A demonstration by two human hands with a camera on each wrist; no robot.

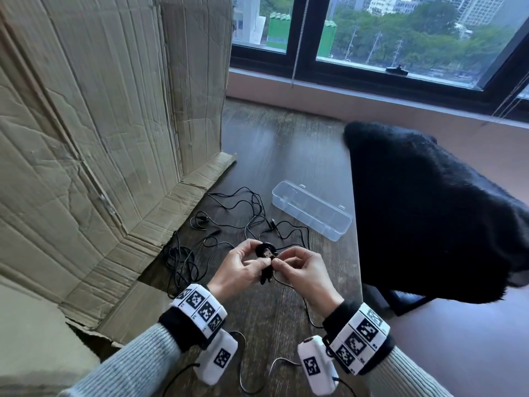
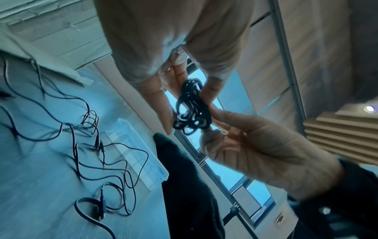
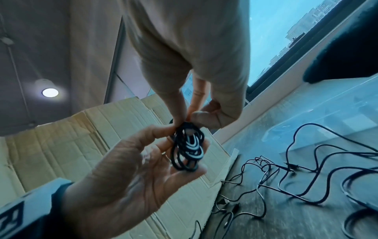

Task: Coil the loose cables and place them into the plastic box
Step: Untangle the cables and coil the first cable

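Note:
A small coil of black cable (image 1: 264, 253), with a USB plug showing at its top, is held above the table between both hands. My left hand (image 1: 253, 263) grips the bundle from the left, thumb on one side and fingers on the other. At the coil's right side, my right hand (image 1: 282, 260) pinches it with thumb and forefinger (image 3: 188, 119). The left wrist view shows the coil (image 2: 192, 105) as several tight loops. Loose black cables (image 1: 246, 222) lie tangled on the dark wooden table beyond the hands. The clear plastic box (image 1: 312, 210) stands open to the right of them, with nothing visible inside.
A large flattened cardboard sheet (image 1: 100, 138) leans along the table's left side, its flap reaching the cables. A chair draped in black fleece (image 1: 429, 210) stands at the table's right edge. Another cable tangle (image 1: 180, 259) lies near the cardboard. A window is at the back.

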